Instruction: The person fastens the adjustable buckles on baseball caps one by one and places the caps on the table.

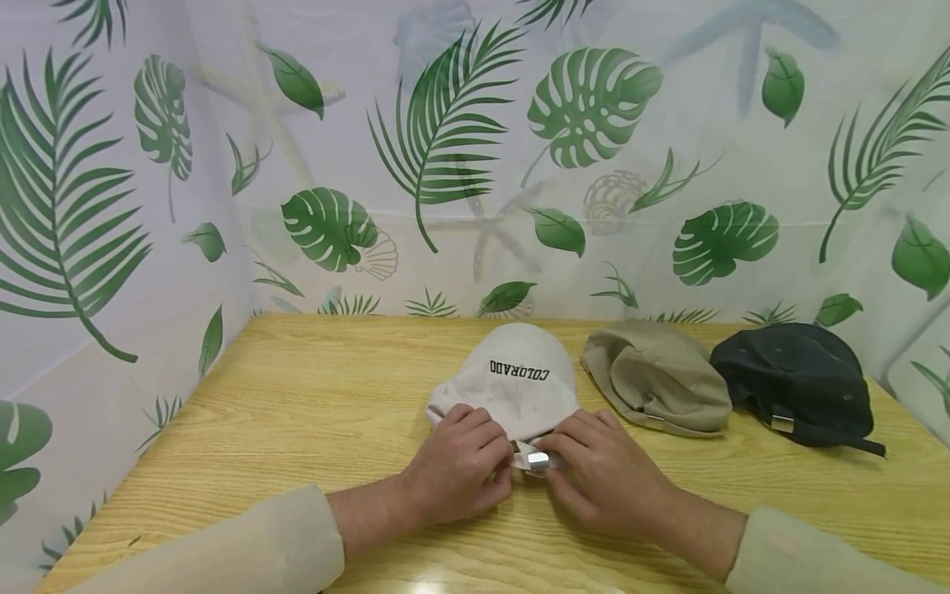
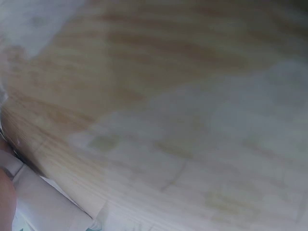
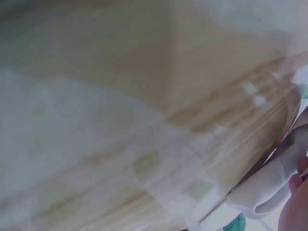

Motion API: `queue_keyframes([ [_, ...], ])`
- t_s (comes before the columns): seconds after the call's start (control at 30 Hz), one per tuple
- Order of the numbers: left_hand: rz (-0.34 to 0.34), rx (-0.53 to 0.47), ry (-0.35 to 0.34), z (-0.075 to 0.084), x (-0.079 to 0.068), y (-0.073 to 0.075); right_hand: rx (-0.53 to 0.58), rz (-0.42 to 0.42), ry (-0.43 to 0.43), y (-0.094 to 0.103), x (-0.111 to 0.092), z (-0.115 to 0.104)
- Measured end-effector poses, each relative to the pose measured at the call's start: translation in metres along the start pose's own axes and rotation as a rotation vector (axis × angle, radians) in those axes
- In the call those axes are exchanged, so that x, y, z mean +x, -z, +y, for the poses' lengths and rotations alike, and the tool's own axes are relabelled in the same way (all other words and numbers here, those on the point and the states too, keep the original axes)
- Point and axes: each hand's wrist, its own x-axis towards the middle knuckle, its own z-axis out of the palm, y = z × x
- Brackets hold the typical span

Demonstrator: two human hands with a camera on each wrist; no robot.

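Observation:
A white baseball cap (image 1: 523, 396) with dark COLORADO lettering, upside down in the head view, lies on the wooden table. Its back strap (image 1: 522, 459) with a silver metal buckle (image 1: 538, 460) faces me. My left hand (image 1: 463, 458) grips the left side of the strap opening, fingers curled over the edge. Beside the buckle my right hand (image 1: 604, 470) pinches the strap's right side. Only a slice of the cap (image 2: 48, 207) shows in the left wrist view. In the right wrist view, fingertips (image 3: 296, 202) touch the cap's fabric (image 3: 264, 187).
To the right of the white cap sits a khaki cap (image 1: 656, 379). A black cap (image 1: 794, 384) with a metal buckle stands farther right, close against the khaki one. Behind the table (image 1: 319, 388) hangs a leaf-patterned curtain (image 1: 475, 239), which also runs along both sides.

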Motion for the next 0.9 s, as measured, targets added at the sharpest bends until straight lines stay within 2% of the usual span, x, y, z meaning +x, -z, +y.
queue_keyframes([
  [0.43,0.04,0.013,0.043,-0.001,-0.0007,-0.001,-0.002,0.025,0.007,-0.0016,-0.001,0.0014],
  [0.6,0.008,-0.002,0.055,-0.0009,-0.0005,0.0001,-0.008,0.036,0.021,-0.0019,0.0004,0.002],
  [0.9,-0.088,-0.043,0.065,-0.0001,-0.0018,0.0002,0.024,0.051,0.081,-0.0014,0.0021,0.0006],
])
